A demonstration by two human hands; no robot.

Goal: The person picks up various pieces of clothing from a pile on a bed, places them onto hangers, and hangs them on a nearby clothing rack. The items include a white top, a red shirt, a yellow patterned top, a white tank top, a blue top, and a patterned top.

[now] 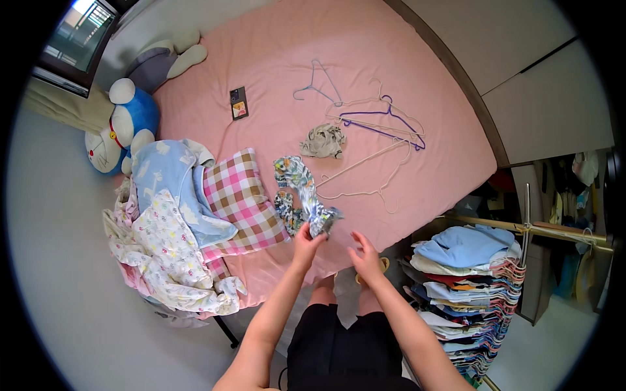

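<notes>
My left hand (308, 244) grips one end of a crumpled patterned cloth garment (304, 183), white with blue, green and yellow, over the near part of the bed. To its right my right hand (364, 256) is raised with fingers apart, holding nothing. More of the same patterned fabric (285, 207) lies just left of the held part; whether it is one piece I cannot tell. Beyond it rests a crumpled beige printed cloth (324, 141). Several hangers lie on the pink bed sheet (274, 63): a blue one (318, 89), a purple one (379, 114) and cream ones (381, 191).
A checked pillow (247, 200) and piled blankets (166, 234) cover the bed's left side, near a blue-and-white plush toy (132, 119). A phone (239, 103) lies farther back. At the right, many clothes on hangers (464, 293) hang from a rack beside grey cabinets (547, 102).
</notes>
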